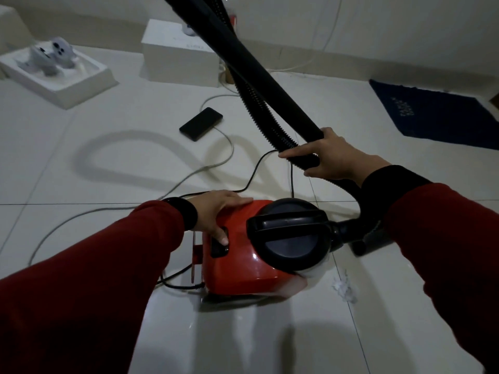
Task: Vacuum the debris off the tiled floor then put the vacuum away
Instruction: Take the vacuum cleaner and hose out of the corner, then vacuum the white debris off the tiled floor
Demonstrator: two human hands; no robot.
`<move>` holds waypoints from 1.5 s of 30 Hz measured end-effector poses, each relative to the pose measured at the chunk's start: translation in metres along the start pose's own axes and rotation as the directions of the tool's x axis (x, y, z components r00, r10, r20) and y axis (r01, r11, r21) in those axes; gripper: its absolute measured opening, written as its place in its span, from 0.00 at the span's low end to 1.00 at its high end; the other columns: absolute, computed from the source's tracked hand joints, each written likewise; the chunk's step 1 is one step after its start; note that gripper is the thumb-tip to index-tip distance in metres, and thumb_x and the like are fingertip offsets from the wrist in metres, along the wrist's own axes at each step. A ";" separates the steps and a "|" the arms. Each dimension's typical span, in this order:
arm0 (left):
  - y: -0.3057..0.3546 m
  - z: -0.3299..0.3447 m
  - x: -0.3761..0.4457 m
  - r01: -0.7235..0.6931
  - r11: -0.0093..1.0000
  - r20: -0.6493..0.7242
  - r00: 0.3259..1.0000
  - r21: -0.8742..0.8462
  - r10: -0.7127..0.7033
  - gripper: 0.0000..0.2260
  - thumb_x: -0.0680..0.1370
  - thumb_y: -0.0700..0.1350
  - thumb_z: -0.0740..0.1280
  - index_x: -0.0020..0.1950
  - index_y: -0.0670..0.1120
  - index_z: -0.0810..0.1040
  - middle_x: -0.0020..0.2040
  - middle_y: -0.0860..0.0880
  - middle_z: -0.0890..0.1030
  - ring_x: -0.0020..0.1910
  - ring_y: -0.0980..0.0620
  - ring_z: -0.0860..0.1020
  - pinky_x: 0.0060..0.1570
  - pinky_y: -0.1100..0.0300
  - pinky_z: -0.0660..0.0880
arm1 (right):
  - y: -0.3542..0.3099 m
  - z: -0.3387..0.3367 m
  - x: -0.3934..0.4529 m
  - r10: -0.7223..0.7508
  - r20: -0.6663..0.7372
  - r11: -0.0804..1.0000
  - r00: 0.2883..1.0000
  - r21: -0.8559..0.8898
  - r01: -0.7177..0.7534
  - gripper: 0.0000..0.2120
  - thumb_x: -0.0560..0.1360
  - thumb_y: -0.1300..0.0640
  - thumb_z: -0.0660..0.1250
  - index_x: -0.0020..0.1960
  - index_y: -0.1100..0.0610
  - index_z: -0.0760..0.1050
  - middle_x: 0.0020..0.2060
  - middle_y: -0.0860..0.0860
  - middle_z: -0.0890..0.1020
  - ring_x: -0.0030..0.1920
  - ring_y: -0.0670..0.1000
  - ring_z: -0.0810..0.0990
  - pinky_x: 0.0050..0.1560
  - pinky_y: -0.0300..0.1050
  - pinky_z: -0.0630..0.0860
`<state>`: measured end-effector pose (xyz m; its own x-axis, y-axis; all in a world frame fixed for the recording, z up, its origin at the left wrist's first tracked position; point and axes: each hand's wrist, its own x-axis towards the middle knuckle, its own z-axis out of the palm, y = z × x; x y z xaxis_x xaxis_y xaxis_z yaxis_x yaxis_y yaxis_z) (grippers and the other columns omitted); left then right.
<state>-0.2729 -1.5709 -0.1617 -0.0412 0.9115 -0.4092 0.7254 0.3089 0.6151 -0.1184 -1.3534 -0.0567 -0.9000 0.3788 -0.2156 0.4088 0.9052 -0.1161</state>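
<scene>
A red canister vacuum (243, 265) with a black round lid and handle (291, 230) stands on the white tiled floor (81, 163) in front of me. My left hand (218, 214) lies flat on its red top, thumb pressed on the black switch (219, 242). My right hand (329, 157) grips the black ribbed hose (259, 103) together with the smooth black tube (243, 49), which both rise toward the top of the view. A small pile of white paper debris (344, 288) lies on the tiles just right of the vacuum.
A black phone (201, 124) on a white cable lies on the floor beyond the vacuum. The black power cord (256, 168) loops around it. White boxes (181, 55) and a foam tray with a toy (54, 68) stand by the far wall. A dark blue mat (437, 114) lies at right.
</scene>
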 end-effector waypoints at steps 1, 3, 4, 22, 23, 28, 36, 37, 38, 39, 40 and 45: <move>-0.002 0.000 0.002 -0.009 1.000 -0.004 1.000 0.011 0.009 0.48 0.61 0.46 0.80 0.75 0.59 0.58 0.73 0.52 0.64 0.71 0.50 0.63 0.70 0.48 0.63 | -0.001 0.001 0.000 0.004 0.009 1.000 1.000 0.008 -0.005 0.34 0.73 0.57 0.70 0.63 0.24 0.59 0.58 0.60 0.69 0.61 0.60 0.65 0.66 0.57 0.67; -0.005 0.000 0.004 -0.025 1.000 -0.004 1.000 0.014 0.025 0.48 0.61 0.47 0.80 0.75 0.59 0.58 0.72 0.52 0.64 0.70 0.49 0.64 0.69 0.46 0.64 | -0.003 0.002 0.002 0.004 0.029 1.000 1.000 0.015 -0.005 0.35 0.73 0.56 0.70 0.61 0.22 0.57 0.59 0.59 0.67 0.60 0.61 0.67 0.66 0.56 0.67; -0.006 0.000 0.004 -0.033 0.999 -0.006 0.999 0.007 0.033 0.48 0.61 0.47 0.80 0.75 0.60 0.58 0.72 0.52 0.64 0.70 0.49 0.64 0.69 0.45 0.64 | -0.003 0.004 0.003 0.000 0.037 1.000 0.999 0.016 -0.001 0.35 0.73 0.56 0.71 0.61 0.23 0.57 0.59 0.59 0.67 0.60 0.60 0.67 0.67 0.56 0.67; 0.008 -0.005 -0.004 -0.006 0.982 -0.004 1.000 0.189 0.007 0.45 0.64 0.47 0.78 0.75 0.57 0.58 0.69 0.51 0.69 0.69 0.49 0.66 0.67 0.52 0.65 | -0.003 0.011 0.004 -0.027 0.054 0.999 0.998 -0.020 0.028 0.35 0.72 0.55 0.72 0.66 0.26 0.60 0.58 0.58 0.68 0.59 0.58 0.67 0.64 0.54 0.70; 0.013 -0.013 -0.006 -0.018 0.970 -0.013 1.000 0.243 0.021 0.43 0.64 0.50 0.78 0.74 0.56 0.61 0.67 0.50 0.71 0.67 0.48 0.68 0.66 0.52 0.67 | -0.004 0.013 0.003 -0.023 0.058 0.999 0.998 -0.021 0.024 0.34 0.72 0.55 0.72 0.66 0.26 0.61 0.58 0.58 0.67 0.58 0.59 0.68 0.64 0.53 0.70; 0.057 -0.081 -0.005 -0.030 0.508 -0.386 0.613 0.861 0.689 0.40 0.59 0.53 0.79 0.68 0.48 0.68 0.58 0.38 0.77 0.53 0.39 0.78 0.51 0.45 0.75 | 0.002 0.018 0.006 -0.021 0.082 0.999 0.996 -0.046 0.024 0.36 0.70 0.52 0.73 0.61 0.20 0.58 0.62 0.58 0.66 0.61 0.61 0.67 0.65 0.55 0.70; 0.123 -0.180 0.040 0.218 0.271 -0.246 0.967 0.938 0.073 0.38 0.73 0.64 0.61 0.77 0.57 0.47 0.55 0.43 0.79 0.40 0.48 0.71 0.35 0.60 0.70 | 0.036 0.007 0.011 -0.033 0.071 0.999 0.997 0.037 0.030 0.35 0.71 0.47 0.71 0.62 0.18 0.54 0.59 0.57 0.72 0.59 0.58 0.72 0.64 0.50 0.70; 0.128 -0.183 0.046 0.202 0.281 -0.226 0.972 0.938 0.056 0.36 0.73 0.65 0.61 0.77 0.58 0.49 0.53 0.44 0.80 0.37 0.49 0.70 0.28 0.61 0.65 | 0.043 0.000 0.008 -0.042 0.039 0.998 0.998 0.044 0.040 0.33 0.73 0.47 0.70 0.66 0.23 0.56 0.57 0.56 0.77 0.56 0.55 0.75 0.62 0.45 0.69; 0.133 -0.187 0.052 0.193 0.315 -0.213 0.977 0.929 0.030 0.36 0.73 0.66 0.61 0.76 0.58 0.50 0.52 0.45 0.80 0.36 0.50 0.69 0.27 0.62 0.62 | 0.049 -0.007 0.004 -0.026 -0.045 0.996 0.999 0.087 0.030 0.30 0.74 0.46 0.69 0.70 0.30 0.59 0.54 0.53 0.81 0.51 0.51 0.78 0.58 0.40 0.69; 0.138 -0.189 0.058 0.184 0.370 -0.192 0.981 0.910 -0.016 0.36 0.72 0.66 0.61 0.76 0.59 0.50 0.51 0.46 0.80 0.36 0.51 0.70 0.28 0.62 0.62 | 0.052 -0.014 -0.001 0.033 -0.180 0.983 0.983 0.181 0.000 0.28 0.75 0.47 0.68 0.72 0.36 0.62 0.51 0.51 0.83 0.45 0.46 0.79 0.55 0.38 0.69; 0.143 -0.192 0.062 0.176 0.427 -0.159 0.984 0.887 -0.075 0.37 0.72 0.66 0.62 0.76 0.59 0.51 0.48 0.46 0.78 0.37 0.51 0.70 0.31 0.61 0.66 | 0.054 -0.016 -0.003 0.150 -0.324 0.950 0.934 0.307 -0.046 0.26 0.76 0.47 0.66 0.72 0.40 0.65 0.48 0.50 0.84 0.41 0.44 0.77 0.55 0.39 0.71; 0.186 -0.214 0.053 0.184 0.589 -0.041 0.968 0.787 -0.248 0.39 0.71 0.64 0.65 0.76 0.57 0.50 0.43 0.48 0.71 0.40 0.49 0.71 0.40 0.58 0.68 | 0.027 -0.037 0.001 0.803 0.107 0.132 0.586 0.927 -0.350 0.32 0.78 0.39 0.57 0.77 0.48 0.54 0.67 0.60 0.70 0.61 0.58 0.74 0.63 0.49 0.70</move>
<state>-0.2876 -1.4074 0.0752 -0.2480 0.8168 -0.5209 0.9603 0.1362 -0.2436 -0.1135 -1.3214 -0.0240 -0.1834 0.9285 -0.3229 0.5091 -0.1913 -0.8392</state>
